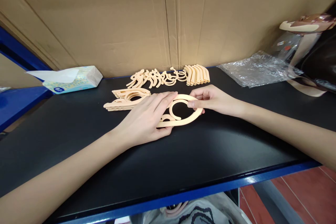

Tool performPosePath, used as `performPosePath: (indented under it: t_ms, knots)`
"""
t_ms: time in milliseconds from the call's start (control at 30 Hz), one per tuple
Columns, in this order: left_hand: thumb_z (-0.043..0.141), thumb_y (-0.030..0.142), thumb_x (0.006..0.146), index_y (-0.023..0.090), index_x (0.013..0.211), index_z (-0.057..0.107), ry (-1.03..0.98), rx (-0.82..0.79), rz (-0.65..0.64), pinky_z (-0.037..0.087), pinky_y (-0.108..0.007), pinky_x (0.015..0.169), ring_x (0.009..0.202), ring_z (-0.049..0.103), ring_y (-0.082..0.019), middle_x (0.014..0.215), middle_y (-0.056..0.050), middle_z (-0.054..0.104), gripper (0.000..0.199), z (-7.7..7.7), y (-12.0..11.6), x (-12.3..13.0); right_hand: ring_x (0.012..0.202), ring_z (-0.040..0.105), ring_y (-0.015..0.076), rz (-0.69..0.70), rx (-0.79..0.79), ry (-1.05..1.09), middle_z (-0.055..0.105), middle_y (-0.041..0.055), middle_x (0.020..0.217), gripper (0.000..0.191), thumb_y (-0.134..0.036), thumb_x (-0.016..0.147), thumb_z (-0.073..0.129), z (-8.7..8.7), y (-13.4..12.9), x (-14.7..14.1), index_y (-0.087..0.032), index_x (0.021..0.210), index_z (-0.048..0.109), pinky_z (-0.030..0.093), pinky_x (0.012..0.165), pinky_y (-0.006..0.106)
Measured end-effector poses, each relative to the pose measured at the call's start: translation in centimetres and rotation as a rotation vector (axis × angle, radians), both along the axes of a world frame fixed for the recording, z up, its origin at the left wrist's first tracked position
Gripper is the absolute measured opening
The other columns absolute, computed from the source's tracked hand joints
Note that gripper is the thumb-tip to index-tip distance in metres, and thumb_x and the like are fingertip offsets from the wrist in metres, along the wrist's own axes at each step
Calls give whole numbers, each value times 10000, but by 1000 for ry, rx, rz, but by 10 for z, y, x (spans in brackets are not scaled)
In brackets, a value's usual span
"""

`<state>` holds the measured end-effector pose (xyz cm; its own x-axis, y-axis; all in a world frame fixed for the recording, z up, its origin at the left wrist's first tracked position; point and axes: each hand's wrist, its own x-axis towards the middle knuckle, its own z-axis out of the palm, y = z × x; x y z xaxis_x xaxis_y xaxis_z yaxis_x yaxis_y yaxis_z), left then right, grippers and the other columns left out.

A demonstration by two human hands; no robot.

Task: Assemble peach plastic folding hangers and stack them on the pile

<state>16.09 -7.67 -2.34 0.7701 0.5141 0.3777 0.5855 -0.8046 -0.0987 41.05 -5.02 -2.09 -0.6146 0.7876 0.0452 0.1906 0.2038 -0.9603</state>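
Both hands grip one beige plastic folding hanger point(187, 121) just above the black table top. Its curved arms form an oval, with the round hook curled inside. My left hand point(151, 113) wraps over its left end and hides that part. At the right end, my right hand point(203, 100) pinches the rim between thumb and fingers. Behind my left hand lies a stack of similar folded hangers point(123, 105), partly covered by the fingers.
Along the back lie loose curved pieces point(154, 78), hooks point(170, 77) and a row of hanger arms point(197, 75). A tissue pack point(76, 78) sits back left. Clear plastic bags point(258, 70) and a strapped bottle point(306, 26) are at right. The blue table edge point(183, 196) runs in front.
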Motion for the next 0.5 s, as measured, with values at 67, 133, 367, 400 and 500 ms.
performPosePath:
  t_ms: [67,133,367,400,500]
  knots:
    - [629,207,804,88,1440,326,30,7,8,458,-458,1042,1274,509,-332,1425,-196,500,715,1,0,-1,551,546,75,-6,7,-1,578,-52,595,332,-449,758,769,0,0,0,-158,745,610,448,533,208]
    - [635,199,790,86,1442,320,43,14,10,456,-462,1043,1277,504,-336,1433,-198,493,733,2,0,-1,553,546,76,-4,14,1,573,-53,595,334,-454,759,767,0,0,0,-161,742,607,450,531,207]
    - [637,207,787,49,1436,325,77,35,14,446,-462,1056,1288,491,-341,1439,-207,488,737,2,0,0,551,539,71,0,18,-1,566,-55,597,330,-445,755,772,0,-1,1,-160,745,606,446,524,201]
    - [632,211,788,51,1437,323,78,31,15,445,-465,1057,1289,490,-341,1439,-207,487,736,2,0,0,550,538,72,-3,18,-2,566,-55,595,334,-450,755,770,0,-1,0,-161,742,604,445,524,202]
    - [609,219,797,65,1440,319,69,20,18,452,-472,1049,1283,497,-339,1440,-203,488,723,2,-1,1,544,532,72,-3,16,-5,568,-53,592,340,-460,759,763,0,-1,0,-160,744,605,437,517,206]
